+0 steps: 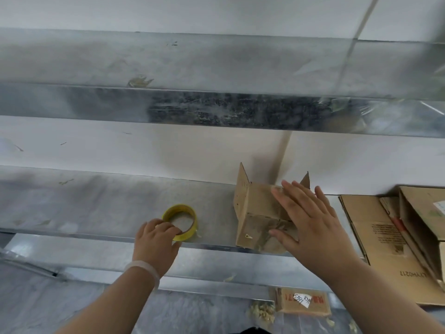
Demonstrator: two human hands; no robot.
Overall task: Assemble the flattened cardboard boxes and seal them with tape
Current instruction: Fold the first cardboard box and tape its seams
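A metal shelf (96, 201) stands against a white wall (144, 145).

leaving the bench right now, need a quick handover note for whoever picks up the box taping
Left hand: grips the tape roll on the shelf.
Right hand: flat, fingers straight, pressing on the box just right of the roll.
Flat boxes: stacked at the far right.
Done: this box is folded up; its near side looks taped.
Left: two flaps stick up at its far end and likely need closing and taping, then the flat boxes.
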